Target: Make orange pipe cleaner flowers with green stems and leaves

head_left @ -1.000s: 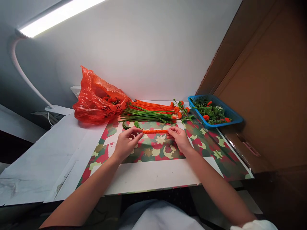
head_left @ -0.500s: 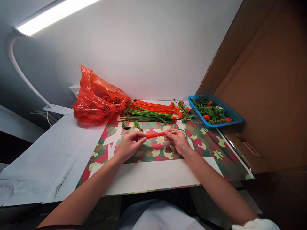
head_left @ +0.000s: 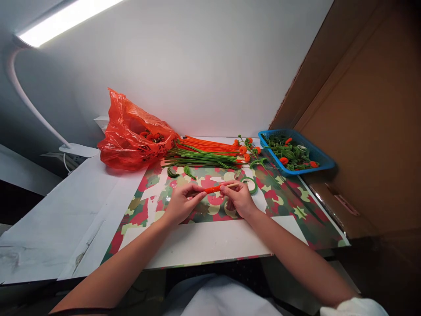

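Observation:
Between my two hands runs a fuzzy orange pipe cleaner coil (head_left: 212, 189), wound around a thin wooden stick (head_left: 233, 184). My left hand (head_left: 181, 204) pinches the coil's left end between thumb and fingers. At its other end, my right hand (head_left: 242, 201) is closed on the coil, and the pale stick pokes out past those fingertips. A roll of green tape (head_left: 255, 186) lies just beyond my right hand. Two green fuzzy leaves, one curled dark leaf (head_left: 172, 173) and one lighter leaf (head_left: 189, 173), rest on the patterned mat (head_left: 215, 210).
Behind lie green pipe cleaners (head_left: 200, 157) and orange pipe cleaners (head_left: 210, 145). A red plastic bag (head_left: 131, 149) stands back left, near a lamp base (head_left: 79, 151). Orange-flowered stems (head_left: 243, 150) lie beside a blue basket (head_left: 324, 164) of green pieces. Cardboard (head_left: 362, 109) borders the right.
Both hands have drawn closer together, with less orange coil showing between them. The wooden stick now shows beyond my right fingers, and the tape roll is more exposed.

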The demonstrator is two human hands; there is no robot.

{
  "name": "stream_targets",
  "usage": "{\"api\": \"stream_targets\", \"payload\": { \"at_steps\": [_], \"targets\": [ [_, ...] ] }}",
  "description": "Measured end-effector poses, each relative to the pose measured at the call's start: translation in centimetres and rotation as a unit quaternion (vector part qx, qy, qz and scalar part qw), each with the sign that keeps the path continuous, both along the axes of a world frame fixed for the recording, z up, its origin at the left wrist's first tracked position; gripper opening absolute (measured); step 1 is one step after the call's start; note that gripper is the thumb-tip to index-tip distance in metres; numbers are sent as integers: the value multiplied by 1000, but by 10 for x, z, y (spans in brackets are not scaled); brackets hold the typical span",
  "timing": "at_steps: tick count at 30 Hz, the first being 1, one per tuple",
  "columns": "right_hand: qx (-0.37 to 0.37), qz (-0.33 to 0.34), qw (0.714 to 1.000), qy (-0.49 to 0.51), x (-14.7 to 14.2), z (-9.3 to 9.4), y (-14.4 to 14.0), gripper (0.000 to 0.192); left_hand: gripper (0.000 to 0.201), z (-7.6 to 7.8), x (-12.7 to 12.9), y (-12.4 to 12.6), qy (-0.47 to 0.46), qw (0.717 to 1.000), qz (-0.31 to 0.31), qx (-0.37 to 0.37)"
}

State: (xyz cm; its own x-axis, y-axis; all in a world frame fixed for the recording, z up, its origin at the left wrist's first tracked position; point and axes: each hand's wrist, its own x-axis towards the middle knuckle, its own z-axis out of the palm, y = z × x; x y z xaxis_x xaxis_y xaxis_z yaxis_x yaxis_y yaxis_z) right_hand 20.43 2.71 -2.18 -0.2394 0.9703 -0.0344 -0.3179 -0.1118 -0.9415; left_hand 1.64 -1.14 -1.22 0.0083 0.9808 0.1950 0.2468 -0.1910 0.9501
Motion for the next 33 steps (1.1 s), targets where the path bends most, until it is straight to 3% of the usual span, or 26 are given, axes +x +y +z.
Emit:
{"api": "stream_targets", "payload": {
  "at_steps": [5,11,19,26,33],
  "targets": [
    [13,4,1000,-5,-2,-4,-1,30,23,-2,2,-2,-7,1000,8,-21],
    [1,4,1000,9,-3,-5,1,28,19,-4,3,-1,27,998,25,56],
    [-15,3,1000,16,-5,-4,2,32,16,-2,2,-5,194,968,38,155],
    [0,-3,1000,-5,-4,-3,1,31,19,-1,0,-1,215,968,11,131],
    [21,-12,1000,-13,-5,-3,-2,31,23,-1,3,-4,186,980,-40,59]
  ]
}}
